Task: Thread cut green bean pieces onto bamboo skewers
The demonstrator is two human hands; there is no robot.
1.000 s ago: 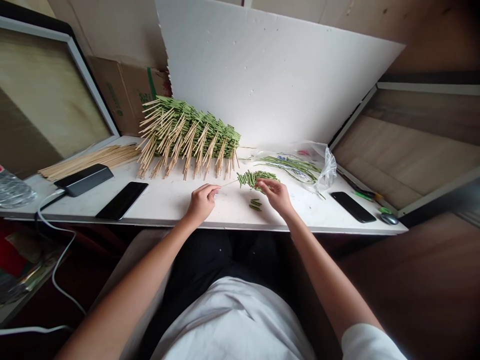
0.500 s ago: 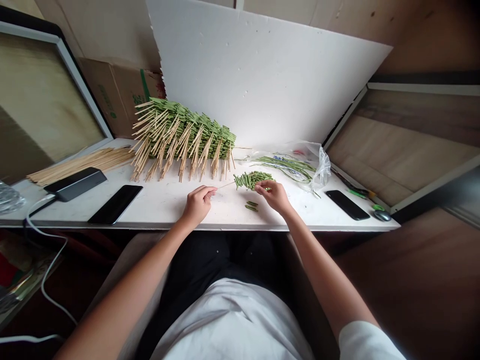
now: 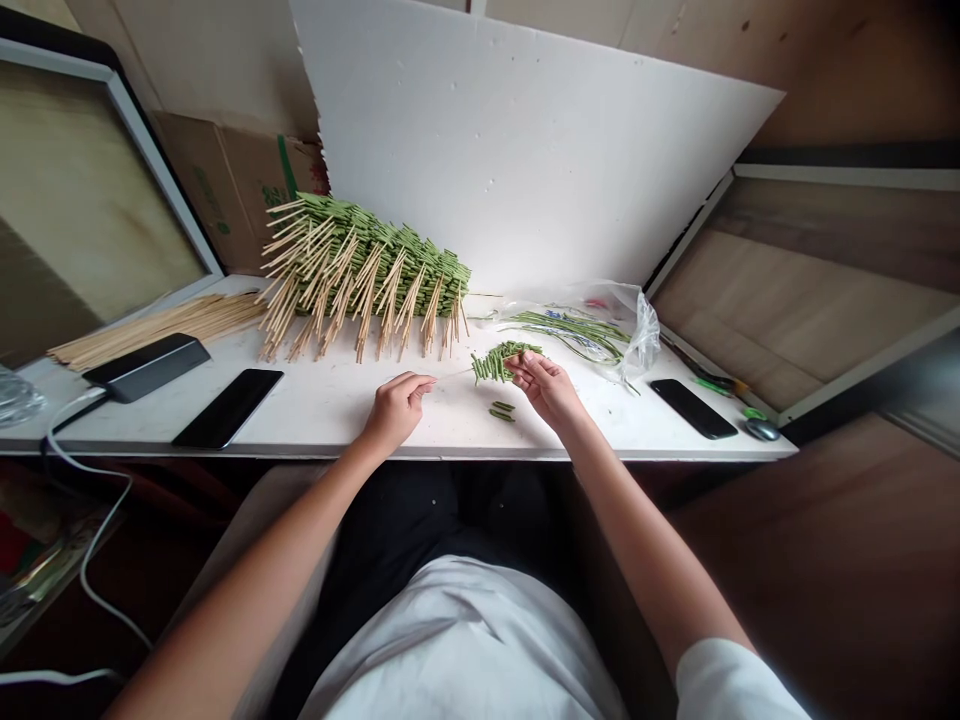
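Note:
My left hand point(image 3: 397, 412) pinches the near end of a thin bamboo skewer point(image 3: 454, 374). Cut green bean pieces point(image 3: 487, 367) sit crosswise in a row along its far part. At that end, my right hand point(image 3: 553, 390) has thumb and fingers closed on what looks like a bean piece, mostly hidden by the fingertips. Behind the row, more cut pieces point(image 3: 517, 348) form a small heap, partly covered by the right hand. Several loose bean pieces point(image 3: 502, 410) lie nearer the table edge. A big stack of filled bean skewers point(image 3: 390, 250) leans at the back left, bare stick ends facing me.
Bare bamboo skewers point(image 3: 157, 328) lie at left, by a black box point(image 3: 150, 362) with a white cable and a phone point(image 3: 229, 408). At right are a clear plastic bag point(image 3: 646, 330) with long green beans point(image 3: 577, 330), another phone point(image 3: 694, 408) and a mouse-like object point(image 3: 761, 429). A white board point(image 3: 540, 150) stands behind.
My right hand has lifted slightly and turned, its fingertips now at the far end of the bean row. My left hand keeps its pinch on the skewer, almost unmoved.

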